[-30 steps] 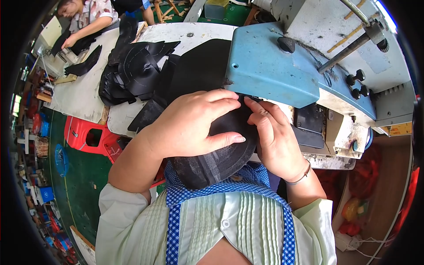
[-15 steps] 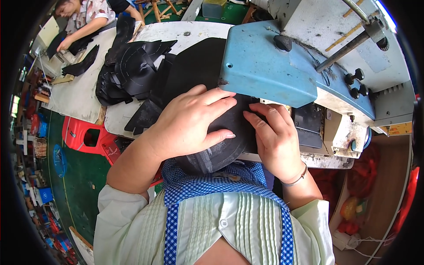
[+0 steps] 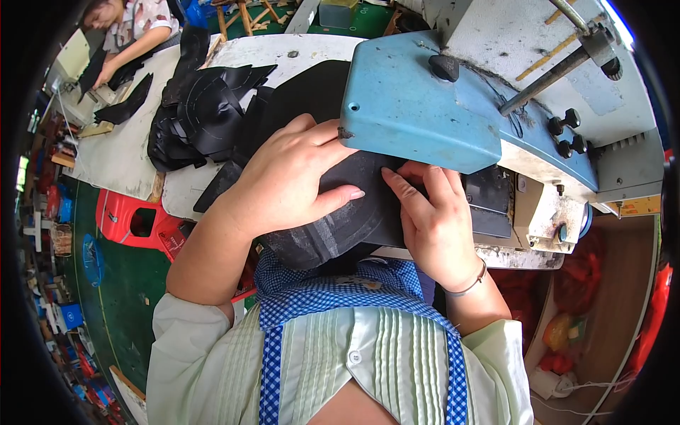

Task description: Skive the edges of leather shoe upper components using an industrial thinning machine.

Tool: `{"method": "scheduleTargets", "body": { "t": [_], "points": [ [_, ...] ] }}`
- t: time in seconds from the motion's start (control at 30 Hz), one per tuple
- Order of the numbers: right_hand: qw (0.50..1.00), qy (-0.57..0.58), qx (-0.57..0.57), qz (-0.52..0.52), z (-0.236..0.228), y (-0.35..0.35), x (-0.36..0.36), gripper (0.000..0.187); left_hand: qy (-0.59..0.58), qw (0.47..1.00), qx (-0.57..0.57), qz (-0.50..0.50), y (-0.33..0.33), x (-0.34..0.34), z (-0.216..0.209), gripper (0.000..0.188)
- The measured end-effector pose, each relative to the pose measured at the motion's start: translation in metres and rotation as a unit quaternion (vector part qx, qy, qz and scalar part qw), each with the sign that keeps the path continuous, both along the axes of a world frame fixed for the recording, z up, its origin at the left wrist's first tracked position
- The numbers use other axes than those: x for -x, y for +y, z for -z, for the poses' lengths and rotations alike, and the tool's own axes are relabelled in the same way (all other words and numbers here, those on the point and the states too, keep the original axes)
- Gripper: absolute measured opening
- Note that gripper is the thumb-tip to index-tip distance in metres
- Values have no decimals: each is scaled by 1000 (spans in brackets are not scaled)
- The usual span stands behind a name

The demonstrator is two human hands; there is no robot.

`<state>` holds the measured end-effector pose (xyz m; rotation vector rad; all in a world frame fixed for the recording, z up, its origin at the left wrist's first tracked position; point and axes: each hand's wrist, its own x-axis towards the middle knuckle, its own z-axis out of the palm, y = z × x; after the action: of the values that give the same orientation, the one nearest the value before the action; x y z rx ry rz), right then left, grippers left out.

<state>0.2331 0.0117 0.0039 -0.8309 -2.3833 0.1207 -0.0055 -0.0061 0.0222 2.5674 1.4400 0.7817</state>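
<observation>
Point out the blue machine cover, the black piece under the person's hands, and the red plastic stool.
Blue machine cover (image 3: 418, 106): head view, middle of its top face.
Black piece (image 3: 370, 195): head view, dark surface below the cover.
Red plastic stool (image 3: 116, 216): head view, solid part left of its opening.

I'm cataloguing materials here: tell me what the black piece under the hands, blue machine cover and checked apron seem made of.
Black piece: perhaps leather or synthetic sheet, mostly matte with pale scuffs; which is unclear.
Blue machine cover: likely painted metal, slightly glossy, judging by its rigid edges and worn corner.
Checked apron: seemingly woven cloth, matte, shown by its soft folds.
</observation>
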Motion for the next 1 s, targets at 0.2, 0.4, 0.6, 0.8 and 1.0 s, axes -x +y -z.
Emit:
{"method": "scheduleTargets", "body": {
  "t": [0.2,0.4,0.6,0.8,1.0],
  "points": [
    [1000,6,26,4,-1,-1,2,50,0,999,-39,-19,4,1,10,48],
    [1000,13,13,5,-2,0,4,41,-42,999,9,-11,7,2,13,46],
    [1000,22,16,1,-2,1,4,42,-118,992,49,27,9,1,6,32],
    [1000,14,23,1,-2,0,3,42,-161,984,65,43,9,2,5,27],
    [1000,16,25,2,-1,1,3,41,-165,980,80,79,10,12,10,38]
  ]
}}
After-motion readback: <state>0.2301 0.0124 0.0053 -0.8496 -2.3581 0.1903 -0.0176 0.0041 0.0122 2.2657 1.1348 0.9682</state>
